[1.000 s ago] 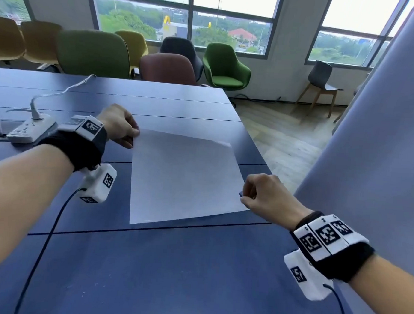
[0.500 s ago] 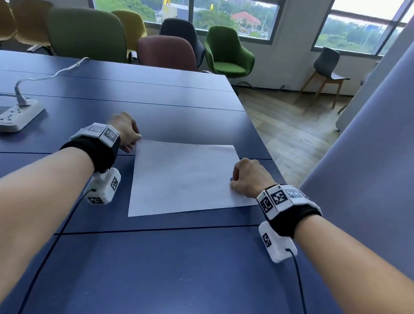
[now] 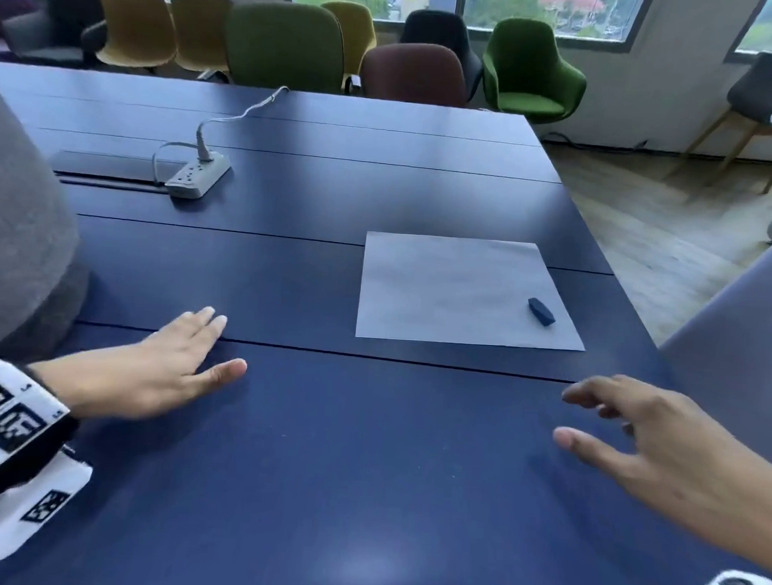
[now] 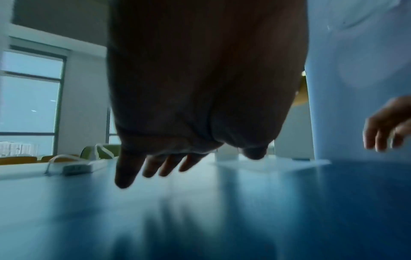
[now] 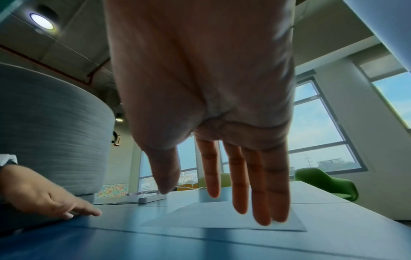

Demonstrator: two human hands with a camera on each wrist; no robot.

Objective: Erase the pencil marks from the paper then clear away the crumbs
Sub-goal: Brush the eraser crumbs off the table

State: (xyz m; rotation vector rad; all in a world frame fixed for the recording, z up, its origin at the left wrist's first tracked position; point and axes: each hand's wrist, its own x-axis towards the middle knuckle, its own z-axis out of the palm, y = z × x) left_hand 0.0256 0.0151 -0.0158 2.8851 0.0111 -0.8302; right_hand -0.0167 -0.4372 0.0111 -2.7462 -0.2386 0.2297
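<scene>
A white sheet of paper lies flat on the dark blue table, toward its right edge; no pencil marks or crumbs show on it. A small dark eraser rests on the sheet near its right side. My left hand lies flat on the table well left of the paper, fingers straight. My right hand hovers in front of the paper's near right corner, fingers spread and holding nothing. In the right wrist view the straight fingers point toward the paper.
A white power strip with its cable sits at the back left beside a dark cover plate. A grey rounded chair back rises at the left. Chairs line the far edge. The table's right edge drops to a wooden floor.
Both hands have let go of the paper and pulled back toward me, opening up. The eraser now lies on the sheet where my right hand was. The head view has swung left.
</scene>
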